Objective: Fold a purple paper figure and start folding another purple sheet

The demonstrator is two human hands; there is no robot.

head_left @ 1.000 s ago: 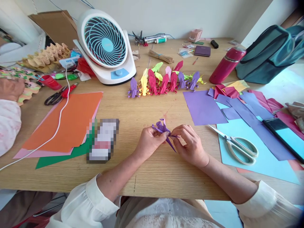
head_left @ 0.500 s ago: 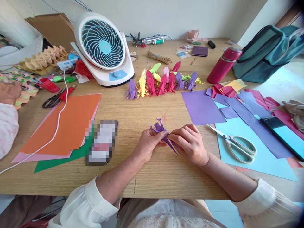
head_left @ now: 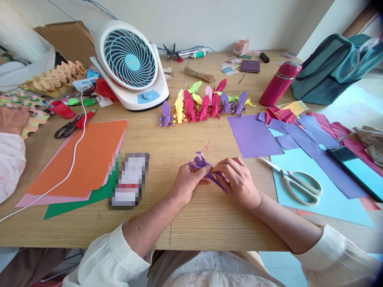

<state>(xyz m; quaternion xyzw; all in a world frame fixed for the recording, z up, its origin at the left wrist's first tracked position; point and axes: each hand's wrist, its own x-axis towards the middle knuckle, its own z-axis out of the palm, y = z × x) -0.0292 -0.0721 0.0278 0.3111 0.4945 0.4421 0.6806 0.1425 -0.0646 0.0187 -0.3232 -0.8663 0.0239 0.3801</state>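
Both hands meet over the table near its front edge, around a purple folded paper figure (head_left: 201, 160) with thin pointed limbs. My left hand (head_left: 188, 180) pinches its body between thumb and fingers. From the other side, my right hand (head_left: 237, 181) has its fingers closed on the thin strips at the figure's lower right; its fingertips are partly hidden. Beyond the hands stands a row of folded paper figures in purple, yellow, red, pink and green, among them a red one (head_left: 204, 107). A purple sheet (head_left: 254, 135) lies to the right of the row.
White-handled scissors (head_left: 302, 187) rest on light blue paper (head_left: 338, 207) at right, beside a dark phone (head_left: 354, 173). Orange sheets (head_left: 80, 159) and a blurred phone (head_left: 129, 181) lie left. Behind are a fan (head_left: 131, 65), a red bottle (head_left: 279, 83) and another person's hand (head_left: 13, 119).
The purple strips at my right fingers have shifted, one now lying flatter toward that hand. My left hand keeps its pinch in nearly the same place. The view has moved slightly.
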